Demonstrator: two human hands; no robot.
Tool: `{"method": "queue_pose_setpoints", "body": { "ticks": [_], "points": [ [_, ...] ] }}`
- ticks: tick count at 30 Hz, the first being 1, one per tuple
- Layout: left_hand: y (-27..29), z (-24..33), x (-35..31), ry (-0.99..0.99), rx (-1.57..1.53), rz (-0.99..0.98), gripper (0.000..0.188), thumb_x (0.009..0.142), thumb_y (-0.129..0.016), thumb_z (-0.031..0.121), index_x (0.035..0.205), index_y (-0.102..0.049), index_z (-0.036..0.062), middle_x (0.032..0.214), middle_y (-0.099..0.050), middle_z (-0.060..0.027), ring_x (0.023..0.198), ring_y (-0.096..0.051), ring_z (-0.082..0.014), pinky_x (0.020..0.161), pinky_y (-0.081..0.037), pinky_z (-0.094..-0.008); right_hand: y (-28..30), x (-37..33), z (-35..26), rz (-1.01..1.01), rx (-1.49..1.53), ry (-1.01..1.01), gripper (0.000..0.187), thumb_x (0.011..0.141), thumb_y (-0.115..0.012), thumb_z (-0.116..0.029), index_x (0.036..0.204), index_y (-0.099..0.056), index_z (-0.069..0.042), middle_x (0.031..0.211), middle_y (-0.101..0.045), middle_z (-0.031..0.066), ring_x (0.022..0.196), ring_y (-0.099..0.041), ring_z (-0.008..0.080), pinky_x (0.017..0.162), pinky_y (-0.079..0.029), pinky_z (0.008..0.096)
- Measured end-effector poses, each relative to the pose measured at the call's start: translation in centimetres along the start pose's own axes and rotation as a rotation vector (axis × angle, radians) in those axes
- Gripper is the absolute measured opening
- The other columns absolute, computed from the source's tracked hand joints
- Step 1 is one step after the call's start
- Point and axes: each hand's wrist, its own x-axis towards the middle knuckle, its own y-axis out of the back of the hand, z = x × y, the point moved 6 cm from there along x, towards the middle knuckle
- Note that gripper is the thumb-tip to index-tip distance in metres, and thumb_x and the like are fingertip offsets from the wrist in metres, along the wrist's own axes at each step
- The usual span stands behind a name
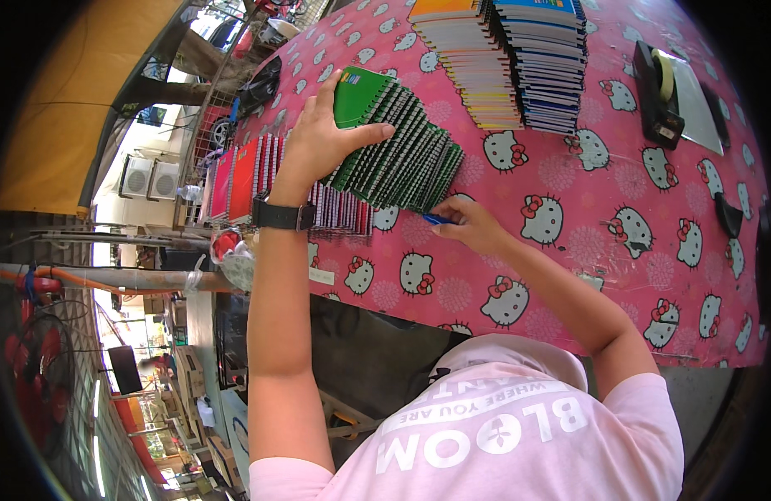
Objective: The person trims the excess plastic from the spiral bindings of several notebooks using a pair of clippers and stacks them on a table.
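A leaning stack of green spiral notebooks (394, 138) stands on the pink table cover, its wire-bound edges fanned toward me. My left hand (323, 134) grips the upper part of the stack, thumb across the bindings and fingers along the far left side. A dark watch (284, 215) is on that wrist. Low by the stack's near right corner, my right hand (469, 224) is closed around a slim blue object (440, 220). Only a short piece of it shows, so its kind is unclear. Its tip is close to the lowest notebooks; whether it touches them I cannot tell.
Red and pink spiral notebooks (243, 179) lie left of the green stack. Tall orange-covered (473, 71) and blue-covered notebook stacks (542, 71) stand at the back. A black tape dispenser (657, 96) sits at the far right. The table cover's (586, 242) near edge runs before me.
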Motion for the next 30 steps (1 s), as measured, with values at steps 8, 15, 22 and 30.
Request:
{"method": "queue_pose_setpoints", "body": {
  "ticks": [8,15,22,30],
  "points": [
    [-0.1,0.0,0.1,0.005,-0.001,-0.022,0.11,0.055,-0.073,0.064,0.139,-0.032,0.0068,0.125,-0.047,-0.0236,0.117,-0.048,-0.0369,0.096,-0.039,-0.043,0.9,-2.0,-2.9,0.298,-0.872,0.538,0.041,0.071,-0.069,-0.018,0.109,-0.056,-0.008,0.1,-0.052,0.0116,0.103,-0.045,0.0309,0.087,-0.039,0.0405],
    [0.1,0.3,0.3,0.029,-0.009,-0.031,0.109,0.055,-0.073,0.064,0.139,-0.032,0.0072,0.125,-0.048,-0.0231,0.116,-0.049,-0.0368,0.096,-0.039,-0.0429,1.9,1.1,1.9,-0.251,0.356,-0.265,0.033,0.076,-0.064,-0.015,0.107,-0.058,-0.004,0.095,-0.06,0.013,0.086,-0.057,0.0261,0.073,-0.046,0.0349],
    [0.1,0.1,0.0,0.021,-0.011,-0.021,0.111,0.054,-0.074,0.065,0.139,-0.032,0.0072,0.122,-0.049,-0.0225,0.115,-0.049,-0.0359,0.094,-0.04,-0.0433,2.3,-1.0,-0.9,0.162,-0.677,0.375,0.039,0.075,-0.066,-0.018,0.112,-0.058,-0.008,0.098,-0.06,0.0116,0.086,-0.058,0.0249,0.074,-0.046,0.0348],
    [0.2,0.4,0.0,0.007,0.006,-0.018,0.111,0.054,-0.074,0.064,0.139,-0.031,0.0066,0.124,-0.048,-0.0228,0.115,-0.049,-0.0368,0.095,-0.04,-0.0429,1.5,-1.6,-1.6,0.264,-0.935,0.587,0.048,0.069,-0.068,-0.022,0.114,-0.054,-0.014,0.105,-0.054,0.0067,0.1,-0.05,0.0256,0.082,-0.037,0.0425]
  ]
}}
